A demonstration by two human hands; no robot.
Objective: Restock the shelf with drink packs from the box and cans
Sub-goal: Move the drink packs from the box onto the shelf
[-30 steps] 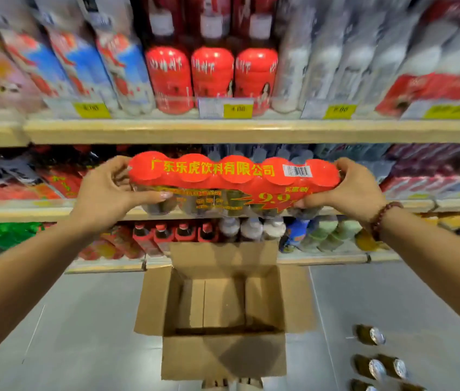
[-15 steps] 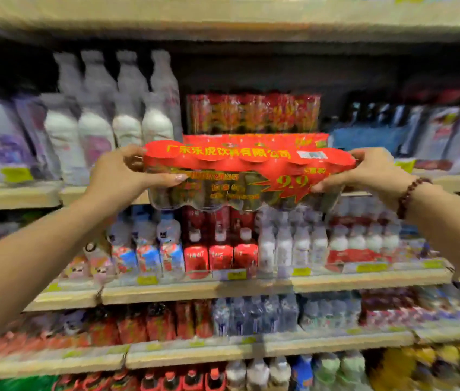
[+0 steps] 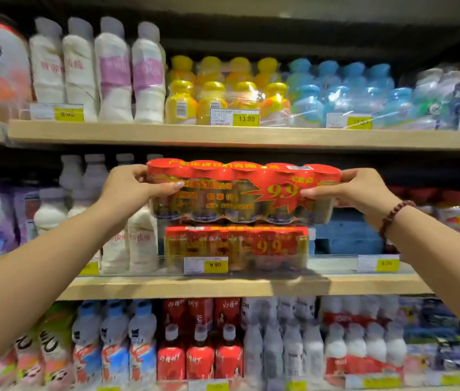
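Head view: the pack (image 3: 244, 190) has been lifted from low over the box up to the middle shelf (image 3: 223, 287). It is held at its ends by the left hand (image 3: 135, 187) and right hand (image 3: 361, 190), fingers wrapped tight, just above a matching stocked pack (image 3: 235, 248). Setting it on top looks next.

Held pack (image 3: 244, 190): red top and wrap, yellow lettering, red starburst with yellow "9.9", gold-brown cans below.
Shelved pack (image 3: 235, 246): same red and gold, yellow "9.9".
Shelf (image 3: 223, 287): pale wood edge.
Price tag (image 3: 214, 265): white with yellow panel, dark figures.
Upper bottles (image 3: 116, 71): white, grey caps, pink or lilac bands.
Yellow bottles (image 3: 211, 100): yellow caps, orange-yellow bodies.
Blue bottles (image 3: 344, 91): light blue, clear wrap.
Lower bottles (image 3: 200, 359): red, white caps.
Bracelet (image 3: 392, 217): dark red beads.
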